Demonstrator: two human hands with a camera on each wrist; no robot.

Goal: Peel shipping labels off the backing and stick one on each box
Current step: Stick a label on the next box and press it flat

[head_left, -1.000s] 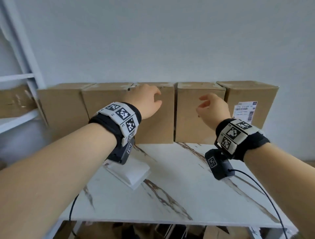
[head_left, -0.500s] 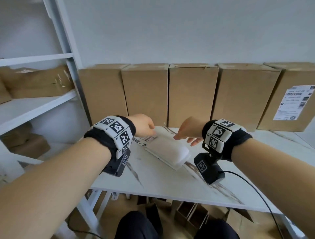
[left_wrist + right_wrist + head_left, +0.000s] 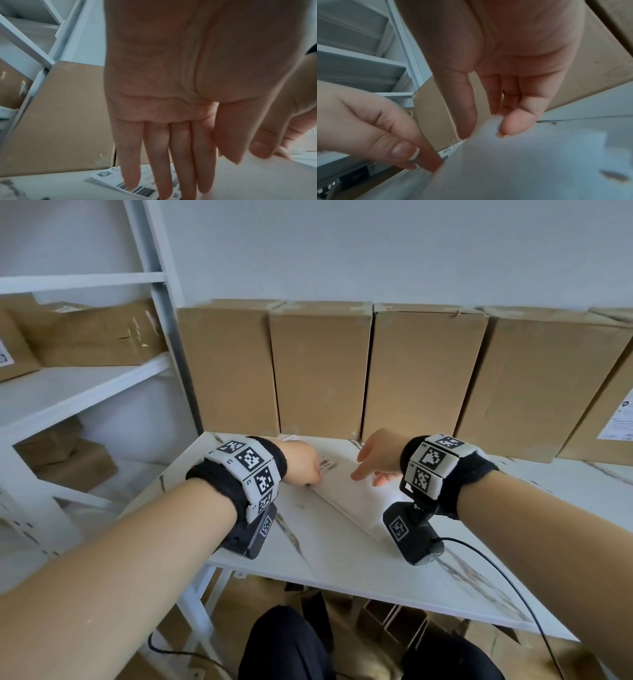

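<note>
A stack of white label sheets (image 3: pixel 352 501) lies on the marble table (image 3: pixel 342 559), its barcode end (image 3: pixel 137 190) toward the boxes. My left hand (image 3: pixel 310 479) presses straight fingers (image 3: pixel 163 169) down on that end. My right hand (image 3: pixel 368 477) is at the stack's far edge, and its thumb (image 3: pixel 513 124) and index finger pinch a lifted corner of the top label sheet (image 3: pixel 522 162). Several plain brown boxes (image 3: pixel 318 371) stand in a row against the wall. At the far right one box carries a label (image 3: pixel 620 422).
A white shelf unit (image 3: pixel 85 392) stands left of the table and holds more cardboard boxes (image 3: pixel 96 337). Flattened cardboard (image 3: pixel 376 621) lies under the table. A black cable (image 3: pixel 513 587) runs from my right wrist camera across the table's front right.
Both hands have come down from the box fronts to the label stack. The left now presses on it and the right has taken hold of a corner. My view has swung left and down.
</note>
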